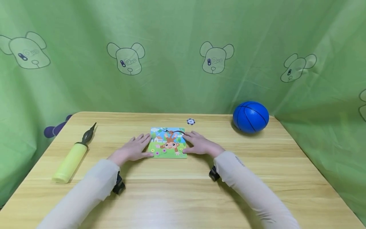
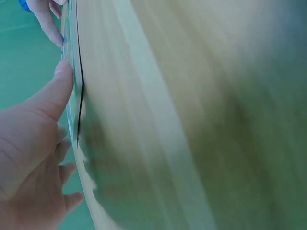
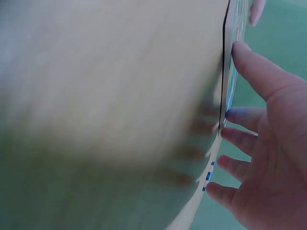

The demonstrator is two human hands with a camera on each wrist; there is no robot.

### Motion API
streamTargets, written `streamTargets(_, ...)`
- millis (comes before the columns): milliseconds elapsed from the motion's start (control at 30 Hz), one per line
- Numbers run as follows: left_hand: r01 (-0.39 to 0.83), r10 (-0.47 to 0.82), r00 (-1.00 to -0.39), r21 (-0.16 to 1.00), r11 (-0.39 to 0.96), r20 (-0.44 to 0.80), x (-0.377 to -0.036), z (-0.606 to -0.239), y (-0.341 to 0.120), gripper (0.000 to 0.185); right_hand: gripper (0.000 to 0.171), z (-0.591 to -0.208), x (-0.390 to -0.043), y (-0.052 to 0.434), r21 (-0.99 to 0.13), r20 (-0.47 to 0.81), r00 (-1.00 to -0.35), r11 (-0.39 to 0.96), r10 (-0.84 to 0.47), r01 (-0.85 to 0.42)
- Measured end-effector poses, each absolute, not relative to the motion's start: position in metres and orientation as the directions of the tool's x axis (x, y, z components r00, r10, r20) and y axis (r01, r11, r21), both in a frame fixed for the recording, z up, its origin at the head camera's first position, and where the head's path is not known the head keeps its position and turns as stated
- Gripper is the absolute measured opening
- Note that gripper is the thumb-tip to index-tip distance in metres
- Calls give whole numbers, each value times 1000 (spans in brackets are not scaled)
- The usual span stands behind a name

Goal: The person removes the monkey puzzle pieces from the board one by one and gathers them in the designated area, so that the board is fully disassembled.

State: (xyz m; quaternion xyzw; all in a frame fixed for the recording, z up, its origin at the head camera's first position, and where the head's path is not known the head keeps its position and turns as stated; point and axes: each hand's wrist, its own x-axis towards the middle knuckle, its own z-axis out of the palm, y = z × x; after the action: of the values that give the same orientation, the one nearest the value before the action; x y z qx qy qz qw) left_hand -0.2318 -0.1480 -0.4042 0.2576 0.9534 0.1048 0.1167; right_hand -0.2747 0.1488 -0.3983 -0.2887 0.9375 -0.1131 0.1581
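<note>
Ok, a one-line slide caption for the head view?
Both hands, left hand and right hand, flank a monkey puzzle board on a wooden table.

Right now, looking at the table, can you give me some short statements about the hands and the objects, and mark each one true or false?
1. The left hand and the right hand rest at opposite sides of the monkey puzzle. True.
2. The blue ball lies on the puzzle. False: it sits apart, at the far right of the table.
3. The yellow pump lies to the left of the left hand. True.
4. The right hand grips the small round chip. False: the chip lies untouched beyond the puzzle.
</note>
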Motion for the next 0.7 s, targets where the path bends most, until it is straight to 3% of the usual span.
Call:
streamTargets(333,485,537,-817,255,836,-208,-232,-404,-147,80,80,-398,-274,145,-317,-250,-786,815,-566,-485)
streamTargets(700,495,539,-822,238,835,-183,-206,-403,-145,83,79,-396,-249,147,-305,-199,-754,771,-626,-559)
